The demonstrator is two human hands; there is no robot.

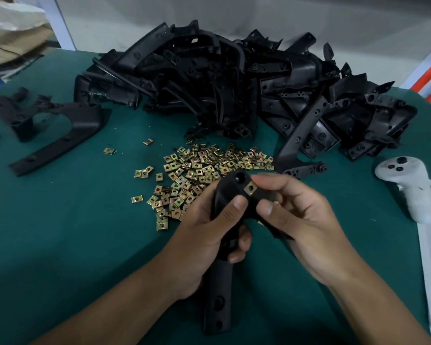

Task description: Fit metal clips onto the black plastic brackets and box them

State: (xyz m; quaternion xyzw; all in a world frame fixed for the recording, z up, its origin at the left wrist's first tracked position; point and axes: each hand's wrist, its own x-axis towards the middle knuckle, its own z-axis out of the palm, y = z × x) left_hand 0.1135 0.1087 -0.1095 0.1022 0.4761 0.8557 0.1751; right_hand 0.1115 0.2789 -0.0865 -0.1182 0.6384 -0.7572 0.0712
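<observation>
1. Gripping the black bracket [224, 195], left hand [209, 235] has fingers curled round its middle, just nearer the camera than the clip pile [197, 170].
2. Right hand [301, 220]: thumb and fingers pinched on the bracket's upper end, at a brass clip [250, 188] seated there.
3. Bracket heap [234, 83] lies beyond the clip pile.

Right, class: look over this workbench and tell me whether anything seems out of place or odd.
One thing stands out: a white handheld controller lies at the right edge of the green table, unrelated to the loose metal clips and piled black brackets. Nothing looks damaged.
</observation>
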